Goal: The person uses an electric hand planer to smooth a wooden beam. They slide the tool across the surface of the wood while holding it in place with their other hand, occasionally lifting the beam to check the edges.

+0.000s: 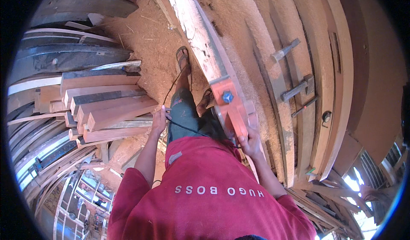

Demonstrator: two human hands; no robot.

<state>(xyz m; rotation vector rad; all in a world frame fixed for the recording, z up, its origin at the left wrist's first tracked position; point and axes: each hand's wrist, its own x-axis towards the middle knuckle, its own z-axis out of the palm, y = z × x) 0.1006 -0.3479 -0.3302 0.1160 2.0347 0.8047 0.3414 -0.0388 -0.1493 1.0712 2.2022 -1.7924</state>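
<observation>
Long beam (190,29): here's the big piece, pale and rough on top, running from the far edge of the view down past the person's right side.
Orange power tool (234,112): right there on the beam, toward its near end, blue knob (227,96) showing up top!
Right hand (251,142): wrapped round the tool's rear grip, over the near end of the beam.
Left hand (160,119): out to the beam's left, well apart from it, fingers closed on a black cord (188,130).
Sandalled feet (183,58): both planted just left of the beam.
Timber stack (121,111): reddish squared lengths, farther left of the beam.
Hammer (299,88): lying right of the beam on sawdusty boards (279,116), with a flared metal tool (285,50) and thin dark rod (305,106) on that side too.
</observation>
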